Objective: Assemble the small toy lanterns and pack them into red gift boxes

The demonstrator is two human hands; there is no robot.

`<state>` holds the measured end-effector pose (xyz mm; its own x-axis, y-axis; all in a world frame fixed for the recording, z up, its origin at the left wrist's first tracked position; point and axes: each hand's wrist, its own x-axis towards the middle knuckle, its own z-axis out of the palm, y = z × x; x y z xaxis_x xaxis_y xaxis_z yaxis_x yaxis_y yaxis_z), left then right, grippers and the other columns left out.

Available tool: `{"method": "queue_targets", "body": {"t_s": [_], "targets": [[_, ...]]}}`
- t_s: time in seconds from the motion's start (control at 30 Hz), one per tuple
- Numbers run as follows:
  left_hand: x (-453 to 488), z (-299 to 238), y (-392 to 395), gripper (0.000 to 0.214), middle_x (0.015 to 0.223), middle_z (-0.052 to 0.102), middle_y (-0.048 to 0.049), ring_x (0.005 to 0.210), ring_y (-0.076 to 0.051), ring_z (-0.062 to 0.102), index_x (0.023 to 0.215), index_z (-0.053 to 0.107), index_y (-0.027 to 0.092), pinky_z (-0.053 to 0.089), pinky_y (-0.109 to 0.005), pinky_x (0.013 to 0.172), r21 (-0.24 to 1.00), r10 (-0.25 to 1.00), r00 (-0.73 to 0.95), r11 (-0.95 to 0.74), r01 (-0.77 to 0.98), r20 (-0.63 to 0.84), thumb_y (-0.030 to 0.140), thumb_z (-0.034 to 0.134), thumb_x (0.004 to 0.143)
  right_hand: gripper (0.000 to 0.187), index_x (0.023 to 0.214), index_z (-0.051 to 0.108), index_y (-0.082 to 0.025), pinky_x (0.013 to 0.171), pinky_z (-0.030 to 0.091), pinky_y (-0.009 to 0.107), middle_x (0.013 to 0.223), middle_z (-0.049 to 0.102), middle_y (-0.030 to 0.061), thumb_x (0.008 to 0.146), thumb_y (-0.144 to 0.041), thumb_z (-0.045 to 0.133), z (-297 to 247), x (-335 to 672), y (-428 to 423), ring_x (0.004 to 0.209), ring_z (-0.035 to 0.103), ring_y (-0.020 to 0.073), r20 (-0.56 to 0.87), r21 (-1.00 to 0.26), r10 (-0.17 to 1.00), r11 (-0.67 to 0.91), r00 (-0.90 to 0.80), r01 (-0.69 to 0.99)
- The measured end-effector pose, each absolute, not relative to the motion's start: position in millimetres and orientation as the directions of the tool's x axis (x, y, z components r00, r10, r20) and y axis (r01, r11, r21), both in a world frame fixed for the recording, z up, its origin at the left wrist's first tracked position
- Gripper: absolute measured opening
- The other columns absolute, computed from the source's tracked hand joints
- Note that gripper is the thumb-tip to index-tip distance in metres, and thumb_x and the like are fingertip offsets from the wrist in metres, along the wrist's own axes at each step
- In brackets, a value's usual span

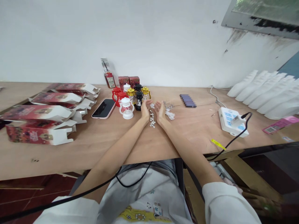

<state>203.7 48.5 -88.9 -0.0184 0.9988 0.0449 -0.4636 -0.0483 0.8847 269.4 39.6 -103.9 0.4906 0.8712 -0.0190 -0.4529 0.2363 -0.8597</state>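
My left hand (145, 110) rests on edge on the wooden table, fingers stretched out, beside the small lanterns. Facing it, my right hand (160, 112) also has its fingers extended, palm turned inward. Between the two lies a loose strip of small white discs (152, 119), too small to name exactly. Left of my left hand stand a white lantern (127, 109), a black lantern (138, 100), red ones (121, 97) and gold-topped ones (131, 95). Just right of my right hand are a pile of white plastic pieces (170, 114) and some thin metal wire pieces (169, 105).
Flattened red printed boxes (46, 112) lie at left, near a phone (104, 108). A bottle (109, 77) and small red boxes (129, 81) stand by the wall. At right are a blurred dark item (187, 100), a power strip (233, 122) with cables, and white foam-like shapes (261, 90).
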Motion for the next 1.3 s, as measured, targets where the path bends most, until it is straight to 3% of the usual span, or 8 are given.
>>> {"method": "queue_targets", "body": {"t_s": [0.27,0.47,0.63,0.87,1.13,1.3], "targets": [[205.8,-90.8,60.1,0.029,0.097,0.067,-0.0041,0.107,-0.017,0.058,0.084,0.056,0.020,0.040,-0.032,0.096,0.925,0.997,0.024,-0.065,-0.375,0.080,0.031,0.030,0.093,0.038,0.098,0.057,-0.021,0.101,0.038,0.039,0.115,0.058,0.0053,0.085,-0.052,0.039,-111.8,278.7,49.2,0.107,0.056,0.0167,0.155,-0.909,0.843,0.326,0.516,-0.260],[208.9,-94.3,68.9,0.025,0.088,0.066,-0.0033,0.098,-0.016,0.060,0.078,0.056,0.020,0.041,-0.031,0.094,0.910,0.988,0.039,-0.120,-0.396,0.147,0.026,0.036,0.091,0.042,0.102,0.056,-0.022,0.102,0.038,0.038,0.120,0.056,0.0029,0.083,-0.056,0.041,-117.3,285.6,56.2,0.110,0.053,0.0157,0.202,-0.927,0.868,0.318,0.454,-0.196],[211.0,-94.6,72.8,0.026,0.080,0.064,-0.0028,0.093,-0.017,0.062,0.075,0.057,0.020,0.044,-0.029,0.087,0.885,0.995,0.045,-0.061,-0.462,0.092,0.030,0.039,0.091,0.042,0.102,0.056,-0.021,0.098,0.042,0.037,0.121,0.057,0.0045,0.083,-0.057,0.042,-113.2,283.7,53.0,0.110,0.055,0.0159,0.163,-0.923,0.896,0.287,0.413,-0.258],[211.6,-98.8,68.6,0.029,0.077,0.064,-0.0034,0.085,-0.017,0.063,0.076,0.057,0.021,0.047,-0.029,0.079,0.912,0.997,0.047,-0.037,-0.408,0.061,0.033,0.036,0.092,0.041,0.101,0.058,-0.020,0.096,0.044,0.038,0.116,0.060,0.0055,0.084,-0.054,0.042,-113.8,281.3,51.5,0.107,0.057,0.0157,0.161,-0.922,0.899,0.284,0.408,-0.263],[210.0,-96.2,64.5,0.033,0.073,0.064,-0.0040,0.085,-0.019,0.064,0.075,0.056,0.019,0.045,-0.032,0.084,0.887,0.999,0.047,0.027,-0.461,-0.006,0.040,0.037,0.091,0.039,0.094,0.058,-0.019,0.095,0.044,0.037,0.113,0.061,0.0059,0.084,-0.054,0.042,-100.6,272.7,40.2,0.106,0.057,0.0167,0.038,-0.894,0.893,0.231,0.448,-0.384],[210.9,-98.3,64.1,0.035,0.072,0.065,-0.0037,0.085,-0.018,0.064,0.075,0.056,0.019,0.045,-0.031,0.085,0.869,0.998,0.058,0.040,-0.493,-0.013,0.042,0.035,0.091,0.045,0.096,0.058,-0.019,0.094,0.045,0.038,0.112,0.062,0.0071,0.084,-0.058,0.040,-98.5,268.6,37.8,0.108,0.056,0.0179,0.033,-0.899,0.896,0.221,0.443,-0.378]]}}
